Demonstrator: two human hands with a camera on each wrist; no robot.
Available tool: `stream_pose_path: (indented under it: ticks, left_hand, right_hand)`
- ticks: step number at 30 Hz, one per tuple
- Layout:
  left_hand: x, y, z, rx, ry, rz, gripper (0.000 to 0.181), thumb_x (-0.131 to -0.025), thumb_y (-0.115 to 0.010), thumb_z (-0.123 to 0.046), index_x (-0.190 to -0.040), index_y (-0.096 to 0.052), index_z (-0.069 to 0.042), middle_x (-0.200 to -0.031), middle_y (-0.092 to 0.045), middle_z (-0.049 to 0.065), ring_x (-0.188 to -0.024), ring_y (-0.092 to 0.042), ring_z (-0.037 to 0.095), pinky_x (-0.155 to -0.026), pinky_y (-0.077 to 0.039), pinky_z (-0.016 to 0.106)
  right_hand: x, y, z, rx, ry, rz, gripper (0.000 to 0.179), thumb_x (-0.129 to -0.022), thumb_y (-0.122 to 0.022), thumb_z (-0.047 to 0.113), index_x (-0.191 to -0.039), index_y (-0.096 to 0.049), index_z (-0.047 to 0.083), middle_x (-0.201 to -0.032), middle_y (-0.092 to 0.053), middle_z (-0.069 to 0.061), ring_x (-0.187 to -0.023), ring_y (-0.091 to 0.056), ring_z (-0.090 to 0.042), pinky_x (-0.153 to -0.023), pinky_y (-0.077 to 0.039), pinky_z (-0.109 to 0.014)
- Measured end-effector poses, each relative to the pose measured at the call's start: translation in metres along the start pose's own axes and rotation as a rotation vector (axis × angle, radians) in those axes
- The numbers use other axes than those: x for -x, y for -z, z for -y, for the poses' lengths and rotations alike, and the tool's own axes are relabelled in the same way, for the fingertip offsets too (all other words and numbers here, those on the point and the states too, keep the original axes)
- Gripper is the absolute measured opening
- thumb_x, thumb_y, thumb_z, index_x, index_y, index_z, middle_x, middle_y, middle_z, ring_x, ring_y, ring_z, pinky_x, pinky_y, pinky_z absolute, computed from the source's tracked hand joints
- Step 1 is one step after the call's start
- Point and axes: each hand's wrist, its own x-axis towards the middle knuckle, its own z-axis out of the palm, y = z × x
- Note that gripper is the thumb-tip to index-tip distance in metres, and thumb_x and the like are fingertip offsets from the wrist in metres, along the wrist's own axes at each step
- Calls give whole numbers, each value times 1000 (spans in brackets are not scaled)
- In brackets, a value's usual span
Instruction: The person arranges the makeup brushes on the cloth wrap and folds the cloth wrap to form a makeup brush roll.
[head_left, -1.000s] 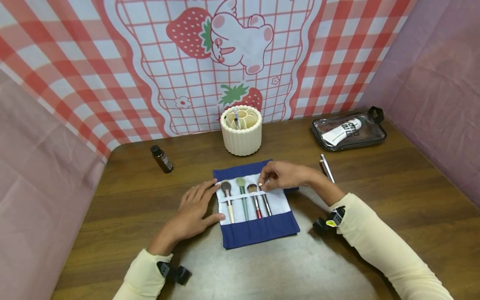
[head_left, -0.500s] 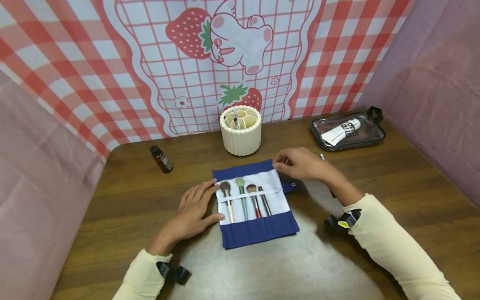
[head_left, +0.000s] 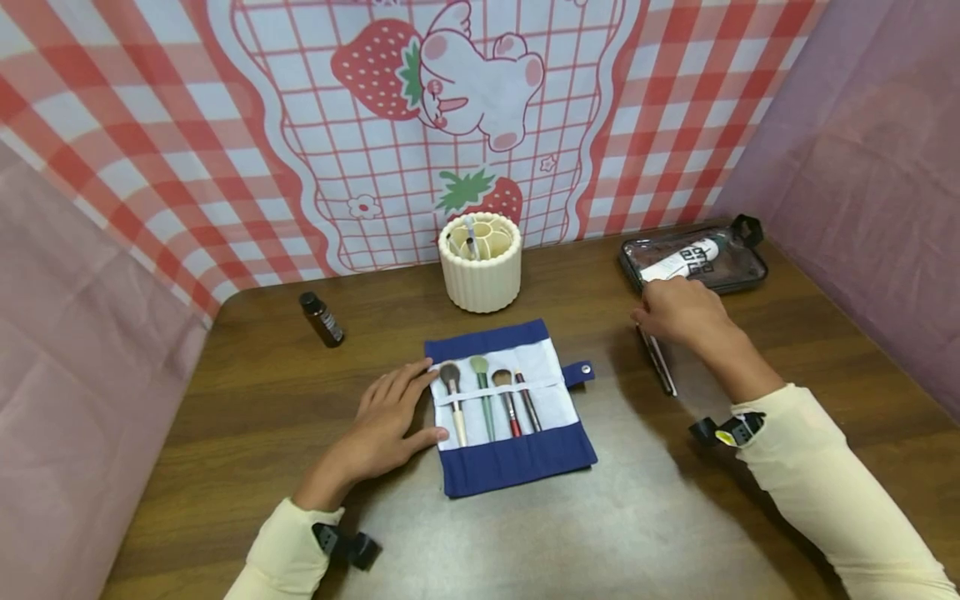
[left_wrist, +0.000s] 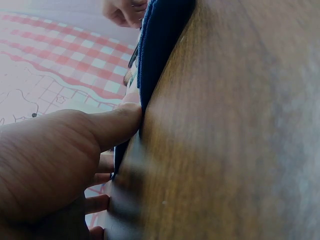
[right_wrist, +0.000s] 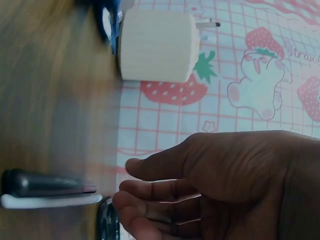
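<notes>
A blue and white brush roll (head_left: 517,468) lies unrolled on the table, with several makeup brushes under its white band. Among them are a fluffy dark brush (head_left: 450,377), a green brush (head_left: 483,398), a red-handled brush (head_left: 512,408) and a thin dark brush (head_left: 528,402). My left hand (head_left: 386,421) rests on the roll's left edge, fingers extended. Over to the right, my right hand (head_left: 686,310) hovers at the far ends of two slim tools. In the right wrist view, the dark one (right_wrist: 45,185) and the white one (right_wrist: 50,201) lie short of my loosely bent fingers, which hold nothing.
Behind the roll stands a cream ribbed holder (head_left: 482,287) with a few slim items inside. A small dark bottle (head_left: 324,321) stands to the left. Beyond my right hand lies a clear black-edged pouch (head_left: 738,279) containing a white tube (head_left: 675,262). A checked cloth hangs behind.
My right hand has left the thin dark brush in the roll and moved right to the two slim tools, uncovering the roll's snap strap. My left hand has stayed in place.
</notes>
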Motion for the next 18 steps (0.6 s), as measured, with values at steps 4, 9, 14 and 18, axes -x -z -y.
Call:
stream_pose_path:
  ticks: [4,9,14,18]
  left_hand:
    - [0,0,0,1,3,6,83,-94,-68,-48,-158,-31,-9,-165,-21,11,-148,-20,40,-114,-15,64]
    - [0,0,0,0,3,9,83,-94,-67,-48,-158,-31,-9,-165,-21,11,-148,-20,40,-114,-15,64]
    - [0,0,0,3,11,18,84,-94,-67,-49,-158,-30,-9,-165,-19,10,-148,-18,39,-115,-14,63]
    - [1,0,1,5,13,18,84,-94,-67,-49,-158,-30,-10,-166,-18,10,-149,-18,38,-115,-13,62]
  right_hand:
    - [2,-4,-6,6,-34,39,34,-91,-65,29,-63,-57,12,-84,-66,-18,-74,-63,-40,-58,-48,-57]
    - [1,-11,-6,1,-42,64,34,-89,-68,30,-63,-57,12,-84,-66,-20,-76,-64,-44,-60,-49,-59]
    - [1,-16,-1,-10,-47,109,40,-92,-69,36,-62,-56,12,-77,-63,-12,-72,-61,-35,-61,-49,-54]
    - [0,-19,1,-25,-49,157,44,-94,-67,40,-61,-57,13,-67,-61,-7,-64,-60,-26,-56,-47,-45]
